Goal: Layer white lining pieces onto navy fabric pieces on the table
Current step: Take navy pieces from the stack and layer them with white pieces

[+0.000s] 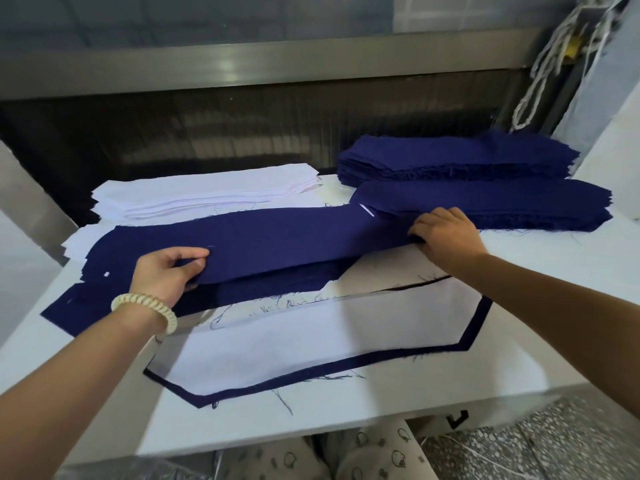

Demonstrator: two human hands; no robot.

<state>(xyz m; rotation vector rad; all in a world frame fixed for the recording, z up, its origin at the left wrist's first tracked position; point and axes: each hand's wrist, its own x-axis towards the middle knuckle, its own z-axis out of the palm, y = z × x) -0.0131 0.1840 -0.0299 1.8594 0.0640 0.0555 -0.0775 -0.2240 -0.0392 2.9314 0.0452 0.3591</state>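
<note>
Now, navy piece [277, 244] held over mid-table navy pile [270, 289]: long, frayed edges, short white stripe near right end. Left hand [166, 271] pinches near edge, right hand [446, 233] grips right end. White lining [311, 337] lies on navy at table [554, 268] front.

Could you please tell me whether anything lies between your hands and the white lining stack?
Yes: the navy piece, gripped by the left hand and right hand, stretches across just in front of the white lining stack. Nothing covers the stack's top.

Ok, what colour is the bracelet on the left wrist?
Cream; the bracelet shows best in head view.
</note>
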